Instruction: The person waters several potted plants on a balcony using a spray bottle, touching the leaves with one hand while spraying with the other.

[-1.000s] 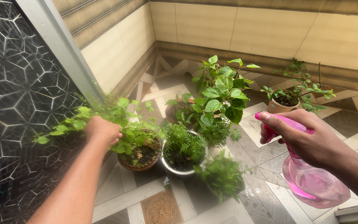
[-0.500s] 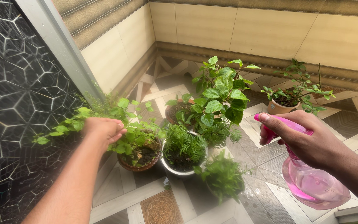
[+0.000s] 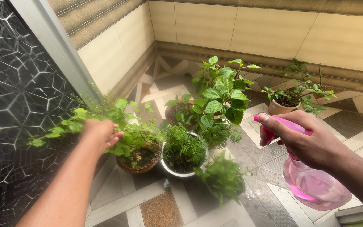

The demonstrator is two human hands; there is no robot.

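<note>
1. The right hand [image 3: 305, 141] was clamped around the neck of a translucent pink plastic spray bottle [image 3: 314, 185], index finger stretched along the pink trigger head, nozzle aimed left toward the cluster of pots.
2. The left hand [image 3: 101, 131] was loosely curled, fingers half closed among the trailing light-green leaves of the plant in the brown woven-looking pot [image 3: 137, 162]; whether it gripped a stem could not be told.
3. Spraying well here seemed to call for keeping the nozzle level and well apart from the foliage, while the left hand lifted the leaves so that mist could reach beneath them.
4. Just beside that pot stood a ferny plant in a white round pot [image 3: 183, 162], with a taller broad-leaved plant [image 3: 219, 96] behind.
5. Both forearms were extended forward, well apart, over the patterned tile floor [image 3: 160, 210].
</note>
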